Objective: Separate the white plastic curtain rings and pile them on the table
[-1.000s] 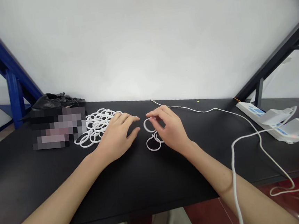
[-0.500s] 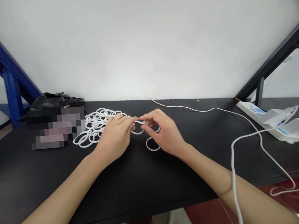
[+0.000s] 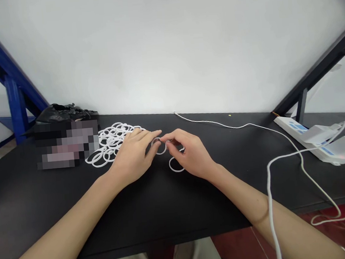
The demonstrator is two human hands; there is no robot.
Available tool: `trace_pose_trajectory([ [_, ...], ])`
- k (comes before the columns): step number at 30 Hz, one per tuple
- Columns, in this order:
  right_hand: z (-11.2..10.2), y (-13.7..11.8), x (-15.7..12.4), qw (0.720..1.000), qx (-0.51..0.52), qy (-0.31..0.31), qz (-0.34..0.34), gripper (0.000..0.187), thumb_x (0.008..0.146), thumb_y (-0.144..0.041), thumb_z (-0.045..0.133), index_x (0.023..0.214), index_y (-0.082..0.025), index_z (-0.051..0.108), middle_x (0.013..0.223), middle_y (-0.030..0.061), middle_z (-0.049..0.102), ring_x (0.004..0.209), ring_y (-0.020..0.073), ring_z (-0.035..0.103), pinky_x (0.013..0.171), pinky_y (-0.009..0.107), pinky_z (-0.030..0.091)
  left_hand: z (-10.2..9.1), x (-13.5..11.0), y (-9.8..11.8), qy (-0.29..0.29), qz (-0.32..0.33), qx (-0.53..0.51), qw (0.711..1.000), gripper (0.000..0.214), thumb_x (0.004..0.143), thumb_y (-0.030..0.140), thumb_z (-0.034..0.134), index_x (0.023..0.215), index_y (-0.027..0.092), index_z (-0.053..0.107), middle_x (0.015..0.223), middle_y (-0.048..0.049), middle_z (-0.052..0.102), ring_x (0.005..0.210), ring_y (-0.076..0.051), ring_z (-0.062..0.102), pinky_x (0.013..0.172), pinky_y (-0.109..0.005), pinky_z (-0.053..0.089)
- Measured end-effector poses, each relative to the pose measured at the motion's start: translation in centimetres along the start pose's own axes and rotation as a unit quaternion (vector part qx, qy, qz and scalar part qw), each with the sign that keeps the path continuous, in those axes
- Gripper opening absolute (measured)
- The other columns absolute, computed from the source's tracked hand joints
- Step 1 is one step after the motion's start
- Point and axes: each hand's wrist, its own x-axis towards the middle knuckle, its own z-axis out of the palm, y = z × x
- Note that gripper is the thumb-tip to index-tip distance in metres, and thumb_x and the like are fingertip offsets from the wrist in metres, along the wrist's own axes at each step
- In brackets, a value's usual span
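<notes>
A white ring (image 3: 161, 152) hangs between my hands, with a darker stretch along its top. My right hand (image 3: 191, 152) pinches the ring's right side between thumb and index finger. On the other side, my left hand (image 3: 134, 155) has its thumb and fingers apart beside the ring; whether the thumb touches it I cannot tell. Another white ring (image 3: 176, 170) lies on the table, partly covered by my right hand. Behind and left of my left hand spreads a tangled heap of white rings (image 3: 109, 143), partly hidden by that hand.
A black plastic bag (image 3: 60, 113) and a pixelated patch are at the left of the black table (image 3: 156, 215). A white cable (image 3: 220, 124) runs rightward to a power strip (image 3: 293, 129) with chargers. Another cable (image 3: 269, 193) crosses over my right forearm.
My left thumb and index finger have parted from their closed pinch. The ring between the hands now shows more of its loop, and my right hand keeps its pinch.
</notes>
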Motion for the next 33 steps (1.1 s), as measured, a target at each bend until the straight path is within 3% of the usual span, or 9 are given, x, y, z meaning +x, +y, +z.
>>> trace_pose_trajectory([
  [6, -0.01, 0.23, 0.09, 0.999, -0.016, 0.017, 0.025, 0.018, 0.095, -0.018, 0.050, 0.106, -0.019, 0.064, 0.094, 0.0030, 0.069, 0.077, 0.0120, 0.063, 0.072, 0.026, 0.051, -0.01, -0.17, 0.10, -0.014, 0.028, -0.007, 0.999, 0.049, 0.090, 0.046, 0.057, 0.130, 0.018, 0.055, 0.110, -0.0089, 0.062, 0.102, -0.026, 0.054, 0.092, -0.045, 0.045],
  [15, -0.12, -0.02, 0.17, 0.999, -0.004, -0.001, 0.054, 0.018, 0.096, -0.020, 0.048, 0.101, -0.022, 0.064, 0.098, 0.0025, 0.070, 0.077, 0.0123, 0.065, 0.071, 0.027, 0.052, 0.03, -0.14, 0.09, -0.039, 0.019, -0.008, 0.999, 0.038, 0.092, 0.040, 0.055, 0.125, 0.021, 0.056, 0.111, -0.0083, 0.063, 0.103, -0.027, 0.055, 0.093, -0.046, 0.044],
  [20, -0.21, -0.09, 0.13, 0.999, -0.012, -0.006, 0.045, 0.018, 0.096, -0.018, 0.046, 0.100, -0.022, 0.063, 0.102, 0.0019, 0.070, 0.071, 0.0101, 0.064, 0.070, 0.026, 0.052, 0.03, -0.22, -0.07, -0.035, 0.029, -0.014, 0.999, 0.036, 0.091, 0.041, 0.057, 0.120, 0.019, 0.058, 0.109, -0.0081, 0.064, 0.101, -0.026, 0.056, 0.092, -0.045, 0.045],
  [33, -0.10, 0.13, 0.11, 0.999, -0.013, 0.017, 0.034, 0.019, 0.096, -0.022, 0.050, 0.104, -0.022, 0.067, 0.097, 0.0021, 0.071, 0.079, 0.0127, 0.065, 0.071, 0.026, 0.052, -0.01, -0.08, -0.15, -0.029, 0.028, -0.006, 0.999, 0.035, 0.090, 0.042, 0.059, 0.118, 0.020, 0.058, 0.107, -0.0080, 0.064, 0.100, -0.026, 0.055, 0.091, -0.045, 0.045],
])
